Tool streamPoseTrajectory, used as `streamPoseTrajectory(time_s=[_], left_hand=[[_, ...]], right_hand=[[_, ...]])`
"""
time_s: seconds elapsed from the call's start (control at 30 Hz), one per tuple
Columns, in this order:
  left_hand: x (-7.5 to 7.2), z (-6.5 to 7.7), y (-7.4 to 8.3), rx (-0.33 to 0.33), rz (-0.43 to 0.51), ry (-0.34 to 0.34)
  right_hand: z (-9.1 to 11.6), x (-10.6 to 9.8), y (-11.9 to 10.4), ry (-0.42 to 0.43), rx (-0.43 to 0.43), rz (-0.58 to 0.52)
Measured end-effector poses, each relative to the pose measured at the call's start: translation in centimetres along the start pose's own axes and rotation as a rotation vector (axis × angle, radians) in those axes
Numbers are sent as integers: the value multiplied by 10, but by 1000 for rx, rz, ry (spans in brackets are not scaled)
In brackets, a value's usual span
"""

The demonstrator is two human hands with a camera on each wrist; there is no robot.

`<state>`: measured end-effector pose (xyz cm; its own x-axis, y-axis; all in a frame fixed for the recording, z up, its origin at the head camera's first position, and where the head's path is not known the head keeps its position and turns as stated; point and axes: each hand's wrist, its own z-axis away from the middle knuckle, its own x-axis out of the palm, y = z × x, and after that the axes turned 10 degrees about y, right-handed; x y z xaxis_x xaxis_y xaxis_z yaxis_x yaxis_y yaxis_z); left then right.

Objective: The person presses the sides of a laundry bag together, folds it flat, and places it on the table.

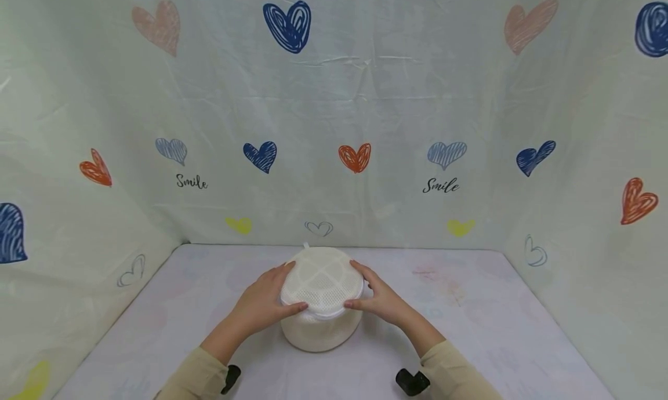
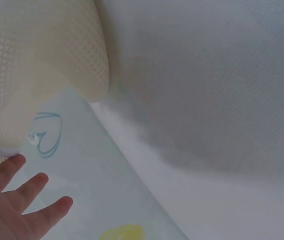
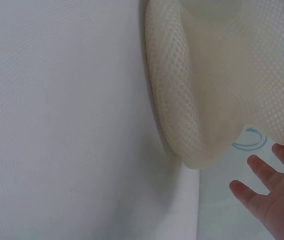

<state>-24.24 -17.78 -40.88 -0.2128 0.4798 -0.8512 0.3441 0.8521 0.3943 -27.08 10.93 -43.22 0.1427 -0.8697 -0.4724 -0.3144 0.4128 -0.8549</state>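
A round cream mesh laundry bag (image 1: 322, 278) with a white-edged top stands on the table in the head view. My left hand (image 1: 261, 301) holds its upper left side, thumb on the near rim and index finger toward the back. On the opposite side my right hand (image 1: 385, 301) grips the rim in the same way. Up close, the bag's mesh wall (image 2: 82, 50) sags inward in the left wrist view, with three spread fingertips of the left hand (image 2: 12, 205) below it. The right wrist view shows the buckled mesh wall (image 3: 211, 95) near the right hand (image 3: 279, 197).
A pale, faintly patterned cloth covers the table (image 1: 469, 330). White curtains (image 1: 334, 98) printed with hearts and "Smile" enclose its back and sides. Dark wrist-worn devices (image 1: 412, 382) sit by both beige sleeves (image 1: 456, 374). A small white tab (image 1: 306, 246) sticks up behind the bag.
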Motion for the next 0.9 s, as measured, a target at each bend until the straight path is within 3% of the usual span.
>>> streamPoseTrajectory(time_s=[0.9], left_hand=[[6, 6, -6, 6, -59, -24]], right_hand=[[-1, 11, 11, -25, 53, 22]])
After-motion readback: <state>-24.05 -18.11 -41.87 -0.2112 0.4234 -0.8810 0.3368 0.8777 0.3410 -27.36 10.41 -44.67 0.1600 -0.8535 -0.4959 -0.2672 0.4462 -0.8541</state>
